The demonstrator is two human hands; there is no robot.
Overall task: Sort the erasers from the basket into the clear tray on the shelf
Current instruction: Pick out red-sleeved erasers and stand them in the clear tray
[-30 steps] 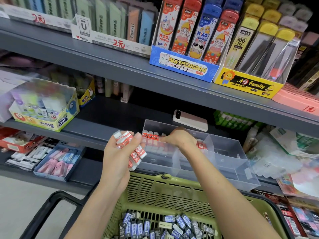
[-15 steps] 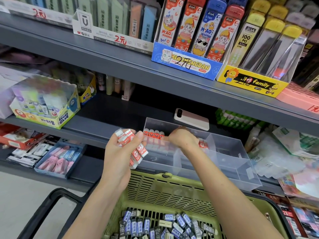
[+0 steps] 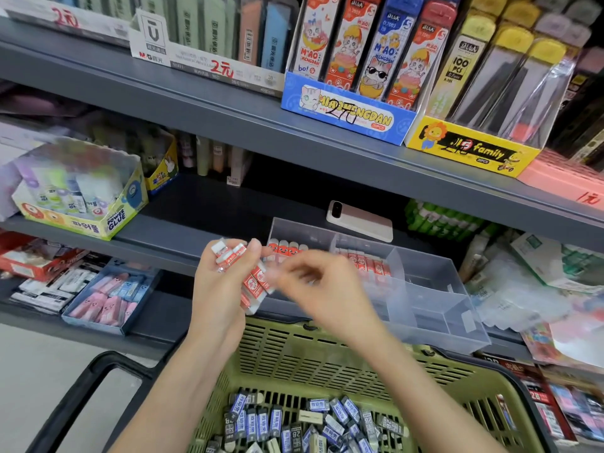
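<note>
My left hand (image 3: 219, 289) grips a bunch of red-and-white erasers (image 3: 253, 282) just left of the clear tray (image 3: 434, 308) on the middle shelf. My right hand (image 3: 323, 286) hovers in front of the tray, blurred, its loosely bent fingers reaching toward that bunch with nothing seen in them. A row of red erasers (image 3: 287, 248) stands in the tray's back-left compartment, and more red ones (image 3: 366, 263) fill the middle one. The right compartments look bare. Below, the green basket (image 3: 310, 354) holds several blue, black and white erasers (image 3: 294, 423).
A pink phone (image 3: 359, 220) lies on the shelf behind the tray. A glue-stick box (image 3: 81, 197) sits at the left. A blue tray of pink erasers (image 3: 108, 299) is on the lower shelf. Packaged stationery crowds the right side and upper shelf.
My right hand has pulled back out of the tray's left compartment and moved left toward the erasers in my left hand. The left hand still holds its bunch.
</note>
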